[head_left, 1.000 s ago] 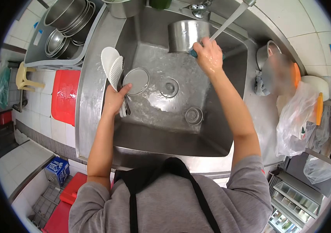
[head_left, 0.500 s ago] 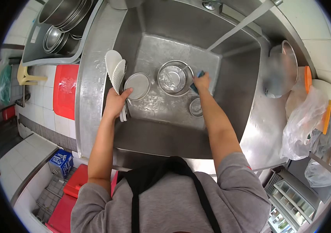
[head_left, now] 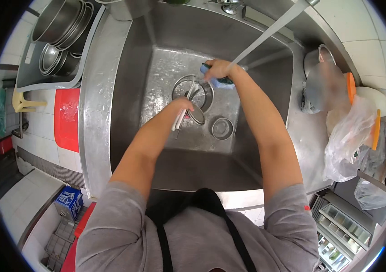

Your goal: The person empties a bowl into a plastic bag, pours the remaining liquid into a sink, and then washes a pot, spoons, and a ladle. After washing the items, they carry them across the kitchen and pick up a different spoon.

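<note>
Over the sink, my left hand [head_left: 181,106] is closed around a bundle of white utensils [head_left: 179,119], which show edge-on now and look like rice paddles. A round, flat metal-rimmed piece [head_left: 197,114] sits against my fingers with the bundle. The bundle's upper end overlaps a round metal pot [head_left: 208,97] on the sink floor. Up and to the right, my right hand [head_left: 219,70] grips a blue and dark green scrubbing sponge [head_left: 222,82], beside the stream of water [head_left: 270,32]. A small metal bowl [head_left: 222,128] rests on the sink floor, below the pot.
Steep walls enclose the metal sink [head_left: 150,170]. A grey tub [head_left: 50,85] of stacked metal pots stands at the far left, beside a red lid or board [head_left: 66,119]. Along the right counter are a metal pot [head_left: 313,59], orange-lidded containers [head_left: 350,88] and plastic bags [head_left: 344,154].
My left hand has swung right with the utensils, from the sink's left side to over the pot. My right hand has moved up and left with the sponge. The view has shifted slightly.
</note>
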The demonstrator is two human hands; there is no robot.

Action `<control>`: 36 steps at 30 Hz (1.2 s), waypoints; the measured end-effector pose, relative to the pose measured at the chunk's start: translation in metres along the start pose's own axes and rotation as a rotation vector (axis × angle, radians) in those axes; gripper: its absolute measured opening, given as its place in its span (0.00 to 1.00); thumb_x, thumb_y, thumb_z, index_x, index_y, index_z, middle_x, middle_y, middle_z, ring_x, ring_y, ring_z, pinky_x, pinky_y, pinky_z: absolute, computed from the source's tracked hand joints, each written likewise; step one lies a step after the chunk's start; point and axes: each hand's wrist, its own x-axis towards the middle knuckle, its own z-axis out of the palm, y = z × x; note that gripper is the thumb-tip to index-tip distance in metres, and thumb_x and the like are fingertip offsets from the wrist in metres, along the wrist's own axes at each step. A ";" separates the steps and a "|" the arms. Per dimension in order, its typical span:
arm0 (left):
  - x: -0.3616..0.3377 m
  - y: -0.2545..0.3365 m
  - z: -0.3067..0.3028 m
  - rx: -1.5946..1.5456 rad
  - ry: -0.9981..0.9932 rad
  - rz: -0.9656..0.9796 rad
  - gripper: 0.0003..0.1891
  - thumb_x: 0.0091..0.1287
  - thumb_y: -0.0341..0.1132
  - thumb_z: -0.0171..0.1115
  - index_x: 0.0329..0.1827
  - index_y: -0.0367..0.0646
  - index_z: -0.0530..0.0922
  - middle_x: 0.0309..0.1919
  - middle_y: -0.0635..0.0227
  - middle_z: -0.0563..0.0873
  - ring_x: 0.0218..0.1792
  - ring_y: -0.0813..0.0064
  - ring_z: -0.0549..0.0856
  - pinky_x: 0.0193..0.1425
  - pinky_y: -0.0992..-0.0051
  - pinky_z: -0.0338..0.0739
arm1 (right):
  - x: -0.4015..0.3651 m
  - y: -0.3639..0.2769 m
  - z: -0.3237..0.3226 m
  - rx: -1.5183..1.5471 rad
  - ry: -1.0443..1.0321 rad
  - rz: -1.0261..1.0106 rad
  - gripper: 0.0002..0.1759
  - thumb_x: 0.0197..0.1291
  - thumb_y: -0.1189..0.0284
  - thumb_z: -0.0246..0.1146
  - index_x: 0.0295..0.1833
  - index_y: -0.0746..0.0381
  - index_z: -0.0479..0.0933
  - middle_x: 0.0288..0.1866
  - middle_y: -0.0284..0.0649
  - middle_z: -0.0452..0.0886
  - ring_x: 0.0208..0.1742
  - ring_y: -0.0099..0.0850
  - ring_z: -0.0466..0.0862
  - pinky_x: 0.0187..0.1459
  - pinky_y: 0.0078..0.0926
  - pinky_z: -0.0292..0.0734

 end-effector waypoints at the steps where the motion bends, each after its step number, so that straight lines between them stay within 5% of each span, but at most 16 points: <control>1: -0.008 0.005 0.004 -0.066 0.006 0.005 0.13 0.48 0.26 0.62 0.36 0.29 0.73 0.32 0.55 0.78 0.31 0.65 0.79 0.29 0.65 0.79 | -0.009 -0.002 0.000 -0.004 0.016 0.026 0.35 0.35 0.61 0.63 0.54 0.59 0.67 0.50 0.44 0.73 0.45 0.38 0.76 0.43 0.31 0.71; 6: 0.020 0.007 0.001 -0.183 0.034 -0.092 0.10 0.47 0.25 0.61 0.32 0.31 0.74 0.29 0.54 0.79 0.24 0.61 0.80 0.25 0.65 0.77 | 0.000 0.011 0.011 -0.169 0.002 -0.040 0.36 0.35 0.61 0.63 0.57 0.58 0.66 0.52 0.44 0.72 0.50 0.38 0.74 0.49 0.30 0.69; 7: 0.023 0.013 -0.007 0.332 0.107 0.046 0.10 0.47 0.29 0.61 0.29 0.30 0.75 0.29 0.52 0.79 0.24 0.60 0.80 0.24 0.64 0.76 | 0.001 0.011 0.012 -0.162 -0.005 -0.038 0.36 0.35 0.61 0.63 0.57 0.58 0.66 0.52 0.44 0.72 0.50 0.38 0.74 0.49 0.30 0.69; 10: -0.008 0.030 -0.023 0.492 0.040 0.163 0.22 0.48 0.38 0.60 0.42 0.31 0.73 0.28 0.51 0.78 0.26 0.62 0.79 0.25 0.62 0.75 | -0.004 0.003 0.008 -0.152 -0.061 -0.085 0.39 0.37 0.60 0.63 0.60 0.60 0.62 0.56 0.47 0.68 0.54 0.39 0.71 0.53 0.28 0.65; 13: -0.030 0.062 -0.039 0.628 0.026 0.059 0.19 0.52 0.41 0.54 0.42 0.36 0.75 0.28 0.52 0.78 0.25 0.61 0.79 0.23 0.60 0.72 | -0.004 0.005 0.009 0.026 -0.149 -0.107 0.39 0.37 0.61 0.63 0.59 0.62 0.62 0.56 0.47 0.69 0.54 0.39 0.71 0.53 0.27 0.66; 15: -0.043 0.089 -0.046 0.573 0.140 0.266 0.19 0.54 0.41 0.51 0.46 0.41 0.73 0.34 0.54 0.78 0.32 0.61 0.80 0.30 0.57 0.73 | 0.001 0.010 0.015 0.026 0.106 -0.180 0.37 0.37 0.63 0.63 0.56 0.66 0.64 0.55 0.50 0.68 0.53 0.40 0.72 0.50 0.28 0.68; 19: -0.104 0.143 -0.025 -0.767 -0.249 0.347 0.22 0.54 0.48 0.56 0.48 0.44 0.70 0.40 0.62 0.76 0.41 0.66 0.76 0.43 0.53 0.68 | -0.004 -0.006 0.019 0.094 0.181 0.105 0.38 0.36 0.66 0.64 0.56 0.70 0.62 0.54 0.53 0.68 0.51 0.44 0.72 0.50 0.31 0.68; 21: -0.116 0.155 -0.005 -0.723 -0.137 0.479 0.23 0.54 0.49 0.58 0.47 0.43 0.71 0.39 0.63 0.77 0.39 0.66 0.76 0.42 0.54 0.69 | 0.008 0.002 0.057 0.035 0.819 -0.055 0.42 0.37 0.68 0.64 0.58 0.73 0.55 0.52 0.57 0.68 0.54 0.50 0.68 0.51 0.36 0.65; 22: -0.118 0.160 0.004 -0.682 -0.025 0.603 0.23 0.53 0.49 0.60 0.45 0.42 0.71 0.38 0.63 0.77 0.37 0.67 0.76 0.41 0.56 0.69 | 0.000 0.004 0.065 0.031 0.822 -0.054 0.42 0.37 0.68 0.64 0.58 0.73 0.55 0.52 0.57 0.68 0.54 0.50 0.68 0.51 0.36 0.65; 24: -0.093 0.166 0.016 -0.750 -0.110 0.657 0.20 0.53 0.47 0.62 0.40 0.40 0.74 0.32 0.65 0.77 0.31 0.70 0.76 0.36 0.63 0.70 | -0.017 0.007 0.079 0.028 0.781 -0.165 0.48 0.41 0.71 0.60 0.63 0.73 0.40 0.63 0.61 0.50 0.63 0.54 0.53 0.60 0.41 0.52; 26: -0.072 0.167 0.042 -0.811 -0.192 0.700 0.18 0.52 0.45 0.64 0.34 0.38 0.77 0.27 0.67 0.78 0.25 0.73 0.76 0.30 0.71 0.71 | -0.020 0.015 0.100 -0.035 0.838 0.005 0.48 0.42 0.70 0.61 0.64 0.72 0.40 0.64 0.60 0.46 0.65 0.53 0.49 0.61 0.43 0.48; 28: -0.069 0.176 0.078 -0.870 0.332 0.778 0.17 0.56 0.44 0.60 0.24 0.36 0.77 0.18 0.69 0.77 0.22 0.76 0.73 0.25 0.72 0.67 | -0.020 0.027 0.106 0.190 1.435 -0.116 0.50 0.43 0.68 0.62 0.65 0.69 0.37 0.66 0.59 0.41 0.66 0.52 0.46 0.62 0.40 0.44; 29: -0.080 0.176 0.086 -0.748 0.447 0.776 0.19 0.58 0.45 0.58 0.19 0.35 0.76 0.14 0.67 0.75 0.18 0.78 0.71 0.23 0.73 0.65 | -0.017 0.027 0.110 0.330 1.546 -0.096 0.43 0.46 0.65 0.61 0.63 0.70 0.47 0.62 0.61 0.54 0.63 0.47 0.57 0.59 0.36 0.54; 32: -0.079 0.171 0.084 -0.766 0.342 0.815 0.20 0.59 0.45 0.56 0.16 0.39 0.72 0.14 0.69 0.72 0.16 0.76 0.70 0.22 0.72 0.67 | -0.010 0.038 0.119 0.854 1.200 0.014 0.32 0.47 0.67 0.60 0.56 0.71 0.61 0.50 0.58 0.70 0.52 0.40 0.73 0.49 0.32 0.66; 33: -0.085 0.168 0.082 -0.681 0.379 0.779 0.21 0.61 0.46 0.54 0.15 0.39 0.70 0.12 0.70 0.71 0.13 0.77 0.68 0.20 0.73 0.64 | -0.005 0.044 0.121 0.791 1.038 0.085 0.24 0.47 0.67 0.61 0.48 0.71 0.68 0.39 0.52 0.77 0.39 0.35 0.79 0.39 0.31 0.70; 36: -0.082 0.158 0.070 -0.505 0.366 0.745 0.21 0.60 0.46 0.54 0.15 0.39 0.69 0.13 0.69 0.73 0.14 0.76 0.71 0.20 0.73 0.64 | -0.005 0.045 0.123 0.902 0.916 -0.129 0.25 0.46 0.65 0.62 0.47 0.70 0.69 0.40 0.52 0.76 0.41 0.32 0.77 0.39 0.30 0.69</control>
